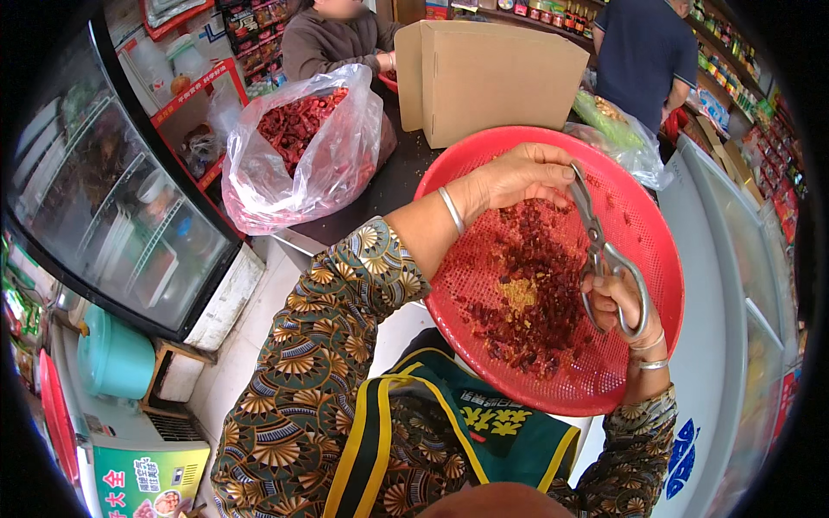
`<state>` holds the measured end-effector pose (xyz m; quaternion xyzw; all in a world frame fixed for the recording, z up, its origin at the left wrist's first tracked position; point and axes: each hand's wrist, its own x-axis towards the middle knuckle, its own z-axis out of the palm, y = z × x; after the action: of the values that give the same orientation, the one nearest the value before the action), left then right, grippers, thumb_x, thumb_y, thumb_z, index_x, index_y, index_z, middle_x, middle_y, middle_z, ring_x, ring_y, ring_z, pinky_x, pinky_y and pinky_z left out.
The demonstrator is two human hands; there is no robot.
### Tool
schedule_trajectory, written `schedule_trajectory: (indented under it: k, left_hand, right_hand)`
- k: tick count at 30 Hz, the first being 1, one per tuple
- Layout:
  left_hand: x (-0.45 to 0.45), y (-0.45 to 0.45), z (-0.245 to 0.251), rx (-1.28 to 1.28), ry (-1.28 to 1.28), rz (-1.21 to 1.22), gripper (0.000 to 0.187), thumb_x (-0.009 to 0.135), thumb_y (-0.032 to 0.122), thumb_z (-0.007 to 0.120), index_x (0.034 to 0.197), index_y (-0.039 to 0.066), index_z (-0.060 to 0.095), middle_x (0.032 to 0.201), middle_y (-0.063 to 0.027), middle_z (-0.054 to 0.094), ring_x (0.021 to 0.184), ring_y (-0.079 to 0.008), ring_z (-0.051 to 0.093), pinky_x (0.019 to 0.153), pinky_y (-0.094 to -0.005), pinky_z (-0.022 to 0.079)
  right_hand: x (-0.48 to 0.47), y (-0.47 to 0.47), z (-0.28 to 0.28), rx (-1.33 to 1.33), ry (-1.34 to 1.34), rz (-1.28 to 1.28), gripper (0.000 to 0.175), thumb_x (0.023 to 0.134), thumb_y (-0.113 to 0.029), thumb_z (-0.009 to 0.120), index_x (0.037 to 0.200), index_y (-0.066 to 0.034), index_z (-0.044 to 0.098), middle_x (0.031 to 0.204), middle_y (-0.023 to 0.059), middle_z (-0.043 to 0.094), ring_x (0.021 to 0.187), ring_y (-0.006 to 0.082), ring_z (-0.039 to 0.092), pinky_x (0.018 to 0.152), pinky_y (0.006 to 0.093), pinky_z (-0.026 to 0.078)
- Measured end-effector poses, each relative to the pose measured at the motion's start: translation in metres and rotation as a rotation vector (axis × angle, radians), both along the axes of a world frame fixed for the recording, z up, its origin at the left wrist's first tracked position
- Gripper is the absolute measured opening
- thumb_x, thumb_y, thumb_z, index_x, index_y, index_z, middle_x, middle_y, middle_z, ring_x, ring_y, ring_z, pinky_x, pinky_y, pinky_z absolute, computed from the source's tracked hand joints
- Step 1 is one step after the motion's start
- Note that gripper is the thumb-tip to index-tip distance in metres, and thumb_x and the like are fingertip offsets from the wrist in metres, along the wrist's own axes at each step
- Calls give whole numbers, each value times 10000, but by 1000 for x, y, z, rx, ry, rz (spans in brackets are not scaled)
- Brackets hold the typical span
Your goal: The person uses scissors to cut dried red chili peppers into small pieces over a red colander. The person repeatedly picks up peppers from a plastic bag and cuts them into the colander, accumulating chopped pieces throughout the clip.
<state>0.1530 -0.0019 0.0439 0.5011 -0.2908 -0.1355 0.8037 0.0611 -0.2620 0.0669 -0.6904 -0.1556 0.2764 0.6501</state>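
Note:
Over a round red plastic sieve basket (667,272), my right hand (622,301) holds metal scissors (594,236) by their loop handles. My left hand (534,171) is at the tips of the blades, fingers bent; whether something small is pinched there is not clear. Cut dried red chili pieces (544,259) and a small heap of yellow seeds (518,293) lie in the basket beneath both hands. A clear plastic bag (324,184) full of dried red chilies (298,126) stands left of the basket.
A cardboard box (499,81) stands behind the basket on the dark table (408,152). Bagged green vegetables (609,126) and a grey-white chest freezer (699,239) are at the right. One person (324,39) sits across; another (641,58) stands by the shelves. A glass-door fridge (129,194) stands left.

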Motion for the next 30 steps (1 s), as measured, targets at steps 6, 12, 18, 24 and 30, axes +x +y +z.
schedule_trajectory:
  k: [6, 12, 18, 24, 30]
  left_hand:
    - [-1, -2, -1, -4, 28, 12, 213, 928, 117, 596, 1118, 23, 620, 1013, -103, 675, 922, -208, 674, 808, -341, 571]
    - [-1, -4, -1, 6, 21, -1, 215, 929, 114, 594, 1121, 21, 618, 1010, -110, 677, 919, -213, 675, 803, -351, 576]
    - [1, -5, -3, 8, 35, 43, 194, 936, 117, 577, 1097, 15, 613, 1005, -104, 668, 917, -211, 673, 827, -376, 572]
    - [3, 1, -3, -13, 11, 33, 177, 933, 90, 556, 1095, 23, 585, 1021, -129, 661, 943, -240, 672, 851, -373, 563]
    - [2, -3, -1, 84, 8, 148, 163, 931, 83, 559, 1077, 17, 589, 1073, -167, 650, 1000, -244, 656, 874, -351, 550]
  right_hand:
    - [0, -3, 0, -9, 47, 7, 167, 869, -193, 593, 842, -36, 544, 558, -60, 345, 412, 45, 315, 374, 213, 221]
    - [2, -6, -3, -10, 60, 10, 115, 862, -146, 593, 879, -58, 521, 559, -75, 336, 416, 35, 309, 373, 209, 215]
    - [3, -5, -4, 7, 23, 8, 150, 858, -129, 617, 942, -71, 507, 570, -84, 339, 420, 34, 309, 367, 214, 226]
    - [9, -9, -9, 19, 34, -1, 146, 865, -145, 624, 910, -70, 507, 594, -80, 365, 443, 17, 334, 368, 200, 235]
    - [6, -11, -5, 35, -60, -47, 165, 873, -171, 640, 899, -56, 525, 576, -68, 386, 429, 24, 365, 374, 206, 259]
